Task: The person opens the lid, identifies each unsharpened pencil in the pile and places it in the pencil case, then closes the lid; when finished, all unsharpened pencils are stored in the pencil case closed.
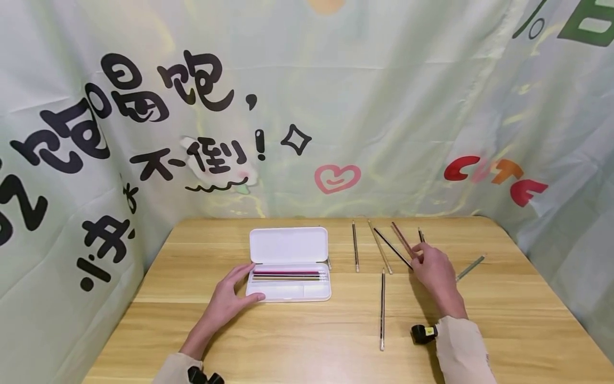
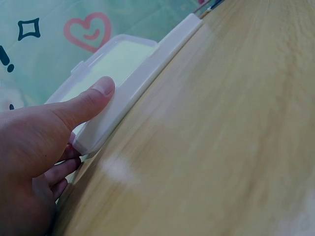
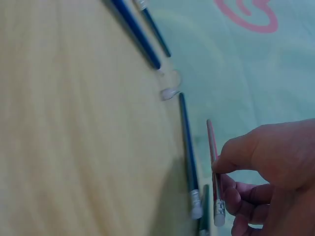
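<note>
My left hand (image 1: pixel 225 298) grips the left end of an open white pencil case (image 1: pixel 280 292). In the left wrist view its thumb (image 2: pixel 101 91) lies over the case's rim, while the other fingers curl at the end wall. Several pencils (image 1: pixel 288 276) lie side by side in the case, dark red, black and tan. To the right, my right hand (image 1: pixel 437 274) pinches a reddish pencil (image 1: pixel 402 237) between thumb and fingers. In the right wrist view, the silver ferrule and white eraser (image 3: pixel 219 219) of that pencil show below the thumb.
Loose pencils lie right of the case: a black one (image 1: pixel 355 248), a tan one (image 1: pixel 379 245), a slanted black one (image 1: pixel 390 246) and a nearer black one (image 1: pixel 382 309). A grey-green pencil (image 1: pixel 471 268) lies beyond the right hand. A printed cloth (image 1: pixel 384 133) hangs behind the table.
</note>
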A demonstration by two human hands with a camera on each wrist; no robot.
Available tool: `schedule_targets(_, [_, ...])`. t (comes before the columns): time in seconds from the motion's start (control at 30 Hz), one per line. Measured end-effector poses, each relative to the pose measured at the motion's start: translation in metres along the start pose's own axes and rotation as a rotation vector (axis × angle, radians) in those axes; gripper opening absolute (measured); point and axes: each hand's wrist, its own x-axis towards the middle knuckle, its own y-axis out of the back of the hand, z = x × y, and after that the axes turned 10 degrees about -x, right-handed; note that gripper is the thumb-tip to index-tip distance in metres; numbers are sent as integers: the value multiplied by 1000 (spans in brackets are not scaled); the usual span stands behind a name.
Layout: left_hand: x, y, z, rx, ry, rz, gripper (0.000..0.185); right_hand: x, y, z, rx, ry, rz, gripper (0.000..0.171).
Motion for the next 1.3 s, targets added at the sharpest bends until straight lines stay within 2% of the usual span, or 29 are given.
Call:
schedule_targets(0.3, [2,-1,2,-4,4,-5,83,4,13,-19,72,60,72,30])
schedule_targets(0.43, [2,-2,0,-7,6,-6,84,5,12,-29,140,106,103,29])
schedule_targets(0.57, [1,-2,-2,-8,-1,-7,84,5,7,-39,214,144,120,29])
schedule_targets(0.77, [1,-3,-1,-7,-1,-7,84,4,-2,-58,246,182,161,22])
schedule_targets(0.9, [2,-2,0,-6,6,-6,84,3,-10,-74,272,222,142,19])
schedule_targets(1.1, [2,-2,1,-6,9,-10,84,-1,-23,-94,249,288,126,16])
schedule_targets(1.3, [0,-1,-1,-2,-7,-10,84,-7,-30,-114,273,388,186,16])
